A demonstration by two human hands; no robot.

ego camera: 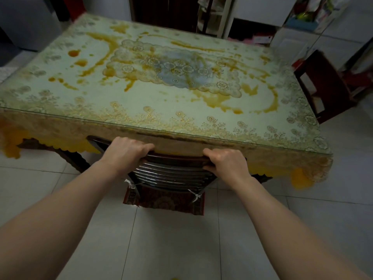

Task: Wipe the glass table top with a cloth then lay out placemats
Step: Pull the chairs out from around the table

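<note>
Hands on chair (171, 168) top rail: left hand (125, 151) and right hand (224, 161) both grip it tight. Chair tucked under glass table top (161, 98). No cloth, no placemats seen. Best: pull straight back, slow, keep hanging tablecloth (201, 146) from snagging.

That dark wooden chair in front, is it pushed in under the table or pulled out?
Pushed in: the chair has its backrest right against the table edge, seat beneath. Left hand and right hand grip its top rail.
</note>
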